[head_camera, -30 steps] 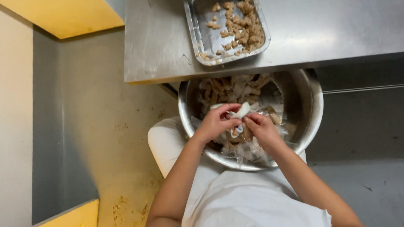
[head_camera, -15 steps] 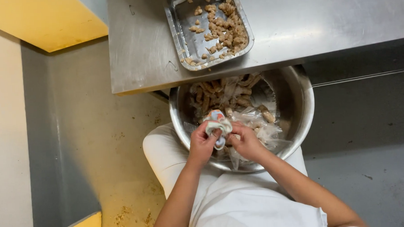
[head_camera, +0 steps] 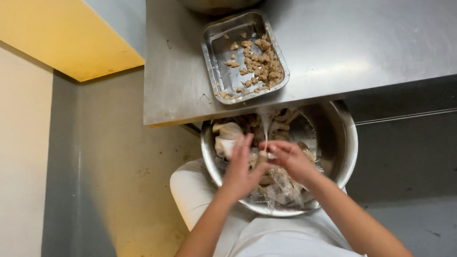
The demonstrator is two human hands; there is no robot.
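Pinching a small pale wrapped piece (head_camera: 266,153) between left hand (head_camera: 240,168) and right hand (head_camera: 289,159), grip clamped, above round shiny steel bowl (head_camera: 346,144) of crinkled clear wrappers; foil tray (head_camera: 213,58) on steel desk (head_camera: 367,42).

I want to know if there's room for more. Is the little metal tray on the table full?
Not full. The metal tray holds brown pieces heaped toward its right side, while the left part shows bare shiny bottom with a few crumbs.

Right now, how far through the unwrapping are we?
Done: a pile of unwrapped brown pieces lies in the foil tray. In hand: left hand and right hand pull a clear wrapper over the steel bowl. Left: more pieces remain in the bowl.
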